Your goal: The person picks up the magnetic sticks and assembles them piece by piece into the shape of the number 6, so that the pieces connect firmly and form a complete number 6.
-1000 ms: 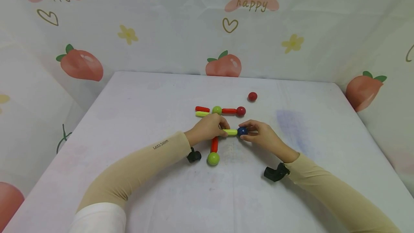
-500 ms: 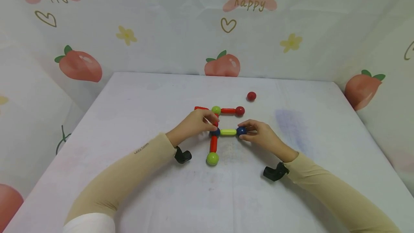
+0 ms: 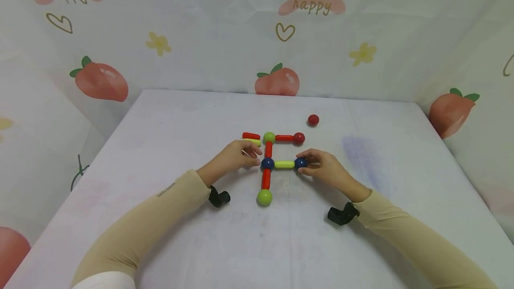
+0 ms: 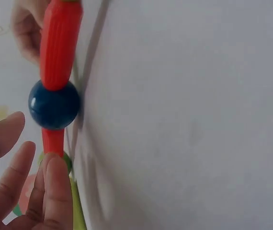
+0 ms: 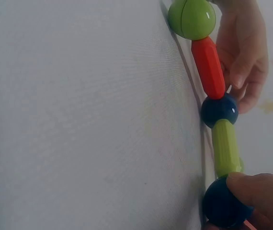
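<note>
An F-shaped build of rods and balls lies on the table in the head view. My right hand (image 3: 331,171) pinches the blue ball (image 3: 300,163) at the right end of a yellow-green rod (image 3: 284,164). That rod joins a middle blue ball (image 3: 267,164), which has a red rod (image 3: 268,149) above it and another red rod (image 3: 266,179) below. Green balls cap the upper end (image 3: 269,137) and lower end (image 3: 264,197). From the top, a red rod (image 3: 284,138) leads to a dark red ball (image 3: 299,138). My left hand (image 3: 237,157), fingers relaxed, hovers just left of the middle blue ball, holding nothing.
Beyond my left hand lie a loose red rod (image 3: 251,136) and a loose yellow-green rod (image 3: 254,142), partly covered by the fingers. A separate red ball (image 3: 313,120) sits farther back. Behind the table hangs a peach-printed cloth (image 3: 225,35).
My left hand has let go around the middle blue ball and yellow-green rod and drawn back to the left, uncovering them. The right hand stays on its blue ball.
</note>
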### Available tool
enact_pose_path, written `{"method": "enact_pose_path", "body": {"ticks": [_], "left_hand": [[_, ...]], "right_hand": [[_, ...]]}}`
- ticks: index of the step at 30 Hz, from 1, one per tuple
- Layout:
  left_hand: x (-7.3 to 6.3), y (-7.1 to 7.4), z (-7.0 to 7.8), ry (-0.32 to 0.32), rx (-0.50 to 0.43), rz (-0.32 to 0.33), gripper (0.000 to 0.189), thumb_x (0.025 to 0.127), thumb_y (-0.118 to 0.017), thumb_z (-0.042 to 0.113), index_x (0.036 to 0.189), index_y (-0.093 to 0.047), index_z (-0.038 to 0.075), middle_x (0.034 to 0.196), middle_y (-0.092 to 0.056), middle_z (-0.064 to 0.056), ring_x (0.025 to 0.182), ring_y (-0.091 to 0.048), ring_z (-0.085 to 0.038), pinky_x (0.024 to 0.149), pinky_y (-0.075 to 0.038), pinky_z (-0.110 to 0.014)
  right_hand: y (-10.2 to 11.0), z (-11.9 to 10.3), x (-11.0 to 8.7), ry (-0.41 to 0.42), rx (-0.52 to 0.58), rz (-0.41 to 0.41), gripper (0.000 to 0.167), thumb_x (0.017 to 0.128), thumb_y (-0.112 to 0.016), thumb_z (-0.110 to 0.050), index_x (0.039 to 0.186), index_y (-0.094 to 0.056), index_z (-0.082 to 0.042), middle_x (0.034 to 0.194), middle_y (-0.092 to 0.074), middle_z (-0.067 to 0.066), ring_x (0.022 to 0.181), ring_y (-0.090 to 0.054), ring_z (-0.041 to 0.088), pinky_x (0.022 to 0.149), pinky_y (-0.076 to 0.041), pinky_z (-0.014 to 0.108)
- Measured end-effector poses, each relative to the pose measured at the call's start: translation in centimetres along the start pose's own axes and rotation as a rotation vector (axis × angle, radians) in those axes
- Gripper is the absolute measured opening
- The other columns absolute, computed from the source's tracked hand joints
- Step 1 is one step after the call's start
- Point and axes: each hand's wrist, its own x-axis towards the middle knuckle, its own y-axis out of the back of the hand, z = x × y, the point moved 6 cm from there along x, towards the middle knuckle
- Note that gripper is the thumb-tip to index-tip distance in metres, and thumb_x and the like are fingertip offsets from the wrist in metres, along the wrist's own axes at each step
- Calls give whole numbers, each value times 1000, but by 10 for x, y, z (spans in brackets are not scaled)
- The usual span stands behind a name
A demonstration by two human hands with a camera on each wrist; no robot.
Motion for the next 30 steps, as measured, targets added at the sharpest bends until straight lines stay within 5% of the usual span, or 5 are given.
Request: {"method": "enact_pose_path", "body": {"ticks": [7,16,23,27,30], "left_hand": [[2,-12,-4,-3,-85,-31,25,85,-74,13,109,-68,9,98,-64,-7,82,-64,-17,72,-53,-25],[5,-10,-2,5,-64,-25,25,85,-75,14,108,-67,9,98,-64,-7,82,-63,-18,70,-53,-24],[18,26,4,-42,1,113,24,89,-70,19,112,-66,12,105,-64,-6,89,-62,-21,72,-53,-28],[31,48,1,-25,32,185,28,93,-65,21,119,-64,12,113,-63,-7,97,-61,-23,77,-52,-31],[41,57,-5,10,60,182,30,94,-63,21,122,-63,13,118,-62,-8,99,-61,-23,80,-52,-31]], "right_hand": [[-1,0,0,-1,4,-1,37,87,-73,-14,122,-63,-7,116,-67,13,112,-62,31,95,-51,44],[0,0,0,-9,0,-4,38,87,-73,-15,122,-62,-7,116,-67,13,113,-62,32,95,-50,45],[0,0,1,-12,1,-4,38,87,-73,-16,122,-62,-7,117,-66,13,113,-62,32,94,-51,44],[-1,0,1,-16,2,-6,39,87,-73,-17,122,-62,-7,117,-66,13,112,-62,32,94,-51,43],[-1,0,1,-21,0,-4,39,86,-74,-17,122,-63,-8,117,-67,13,112,-62,31,93,-51,43]]}}
